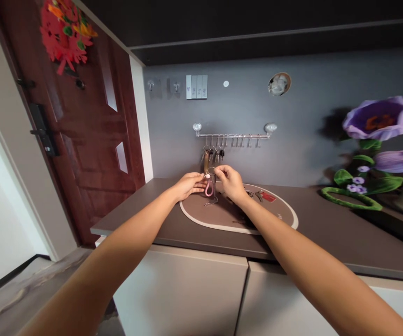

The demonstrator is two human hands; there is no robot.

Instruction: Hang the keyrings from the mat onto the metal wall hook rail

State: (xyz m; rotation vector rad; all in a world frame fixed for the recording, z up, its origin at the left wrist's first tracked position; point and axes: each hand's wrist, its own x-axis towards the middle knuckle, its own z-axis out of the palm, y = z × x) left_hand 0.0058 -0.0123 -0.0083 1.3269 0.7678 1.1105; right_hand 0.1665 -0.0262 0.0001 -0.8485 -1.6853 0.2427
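Mid-frame, I'm apparently working the ring [211,169] pinched in my right hand [229,181], left hand [189,185] gripping the pink strap [209,188]; next likely needs steadiness.

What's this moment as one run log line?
Left hand: beside pink loop | right hand: pinching key ring | hook rail: keys at left | mat: red tag

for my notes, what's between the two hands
In the head view, a ring and a pink loop show between the left hand and right hand.
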